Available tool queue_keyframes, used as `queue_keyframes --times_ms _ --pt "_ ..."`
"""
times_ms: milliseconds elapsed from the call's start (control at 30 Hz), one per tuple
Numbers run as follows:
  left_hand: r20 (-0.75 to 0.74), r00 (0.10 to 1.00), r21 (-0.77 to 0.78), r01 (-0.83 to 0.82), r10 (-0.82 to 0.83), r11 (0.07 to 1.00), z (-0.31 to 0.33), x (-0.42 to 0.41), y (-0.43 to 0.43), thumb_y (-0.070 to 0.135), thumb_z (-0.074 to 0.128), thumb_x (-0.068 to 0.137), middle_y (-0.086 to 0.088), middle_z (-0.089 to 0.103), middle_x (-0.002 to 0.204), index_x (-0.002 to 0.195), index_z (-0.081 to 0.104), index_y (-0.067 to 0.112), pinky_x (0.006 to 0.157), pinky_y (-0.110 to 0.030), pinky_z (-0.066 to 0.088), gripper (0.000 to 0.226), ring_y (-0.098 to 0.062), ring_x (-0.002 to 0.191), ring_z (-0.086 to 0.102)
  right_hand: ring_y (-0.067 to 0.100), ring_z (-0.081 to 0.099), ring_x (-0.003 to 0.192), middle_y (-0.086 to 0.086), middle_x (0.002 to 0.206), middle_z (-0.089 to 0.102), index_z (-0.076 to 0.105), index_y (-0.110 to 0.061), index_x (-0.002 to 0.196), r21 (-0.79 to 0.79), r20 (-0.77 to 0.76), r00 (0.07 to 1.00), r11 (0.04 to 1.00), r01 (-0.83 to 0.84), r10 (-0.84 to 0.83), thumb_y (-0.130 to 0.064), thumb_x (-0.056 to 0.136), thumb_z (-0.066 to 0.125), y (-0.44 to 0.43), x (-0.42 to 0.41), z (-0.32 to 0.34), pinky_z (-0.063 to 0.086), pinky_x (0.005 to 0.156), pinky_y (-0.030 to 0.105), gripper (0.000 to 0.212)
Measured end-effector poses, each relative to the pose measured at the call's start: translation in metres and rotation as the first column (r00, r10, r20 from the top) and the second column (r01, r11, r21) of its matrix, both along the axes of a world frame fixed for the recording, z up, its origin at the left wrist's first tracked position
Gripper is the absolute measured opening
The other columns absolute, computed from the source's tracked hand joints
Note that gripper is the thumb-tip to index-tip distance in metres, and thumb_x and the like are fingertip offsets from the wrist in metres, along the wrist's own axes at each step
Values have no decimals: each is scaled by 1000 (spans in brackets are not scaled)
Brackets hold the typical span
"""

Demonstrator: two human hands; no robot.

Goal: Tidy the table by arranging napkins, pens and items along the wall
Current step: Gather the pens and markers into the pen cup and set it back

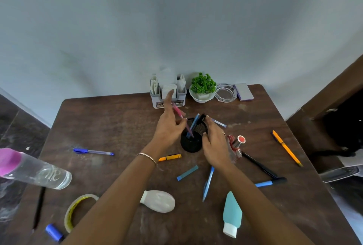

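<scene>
Pen (178, 111) tilted, tip in cup (191, 145); left hand (169, 129) pinches it, right hand (215, 146) grips cup.

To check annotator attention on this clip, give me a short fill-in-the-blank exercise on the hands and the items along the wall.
1. The left hand pinches a ____ pen whose tip is inside the black mesh pen cup.
2. The ____ hand grips the cup at its rim.
3. By the wall, the small green plant stands between the napkin holder and a glass ____.

Missing words: pink; right; ashtray
</scene>
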State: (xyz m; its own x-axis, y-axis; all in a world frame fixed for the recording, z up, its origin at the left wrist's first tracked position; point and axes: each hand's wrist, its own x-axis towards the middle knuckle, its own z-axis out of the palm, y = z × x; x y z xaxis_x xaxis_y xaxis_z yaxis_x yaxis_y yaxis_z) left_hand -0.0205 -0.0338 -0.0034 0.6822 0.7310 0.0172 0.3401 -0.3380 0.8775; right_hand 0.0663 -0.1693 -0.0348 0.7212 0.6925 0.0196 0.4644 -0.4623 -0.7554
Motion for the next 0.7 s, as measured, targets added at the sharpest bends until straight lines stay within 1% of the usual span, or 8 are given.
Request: queue_keyframes --times_ms 67,133,200,267,333,400,533,700 --pt "-48 998 60 36 -33 998 -3 6 3 1 60 86 8 63 89 148 5 40 81 -34 55 91 -10 79 64 17 39 134 3 142 48 35 -14 147 5 27 999 999 -45 45 -5 94 44 2 2 3 29 108 24 55" --pt "-76 995 84 73 -66 994 -6 10 5 1 55 89 7 65 95 149 11 34 83 -32 53 81 -11 85 63 18 39 133 5 140 50 38 -13 146 8 57 994 995 -95 94 -2 92 43 5 5 4 28 106 23 55" --pt "-101 992 105 88 -77 991 -8 15 4 3 54 91 8 65 102 148 16 27 86 -29 49 72 -10 91 61 20 39 132 5 139 51 41 -12 144 -9 96 987 991 -131 131 1 90 43 6 7 4 28 106 24 56" --pt "-114 991 135 81 -66 988 -11 18 5 6 52 92 7 66 105 141 27 22 87 -31 49 57 -12 95 61 22 39 133 6 139 52 44 -11 142 -28 128 979 987 -155 158 1 87 42 8 10 3 27 109 27 56" --pt "-118 991 169 84 -64 982 -14 19 8 10 50 94 6 68 110 132 38 19 89 -33 50 40 -15 102 63 22 38 135 5 141 50 45 -14 142 -71 159 969 981 -179 188 -6 85 38 11 13 1 25 114 32 58" --pt "-147 986 184 107 -81 977 -18 19 12 13 48 96 4 67 117 127 46 18 93 -34 49 31 -16 110 61 22 36 136 3 144 48 45 -17 143 -109 181 960 975 -195 212 -12 83 35 14 14 0 26 115 36 61" --pt "-180 975 182 162 -129 970 -27 14 15 14 51 95 -3 66 119 127 52 20 92 -42 51 33 -22 111 62 23 35 135 3 145 46 45 -17 143 -133 211 946 966 -222 246 -9 86 38 18 14 0 31 111 37 58" --pt "-203 966 177 196 -159 964 -31 8 15 9 59 90 -5 63 123 135 50 26 94 -33 50 49 -19 109 62 23 31 138 3 149 42 41 -16 145 -159 183 949 960 -229 256 -4 90 43 17 13 0 29 113 39 57"
